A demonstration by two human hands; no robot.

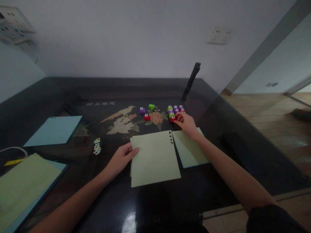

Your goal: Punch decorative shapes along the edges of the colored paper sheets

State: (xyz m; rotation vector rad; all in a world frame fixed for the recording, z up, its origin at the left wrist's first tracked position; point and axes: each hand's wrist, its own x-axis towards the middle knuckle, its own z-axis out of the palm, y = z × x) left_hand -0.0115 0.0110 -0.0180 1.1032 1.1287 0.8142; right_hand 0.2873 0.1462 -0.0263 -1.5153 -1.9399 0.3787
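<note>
1. Our left hand (123, 156) clamps a pale green rectangular paper sheet (155, 158) between thumb and fingers; it lies over the glossy black table (109, 204);
2. our right hand (187, 124) touches a small red plastic eye-topped block (173, 119), at the near edge of a multicoloured cluster (176, 110); we cannot tell whether its fingers grip;
3. we see tiny pale pieces (97, 146) heaped left.

Looks like a home, glossy black worktop (80, 89) gleaming here, bird (120, 126) and flower (156, 118) decorating it, pale wall (121, 38) behind, socket plate (220, 35) up there, wood-look floor (262, 110) alongside
</note>
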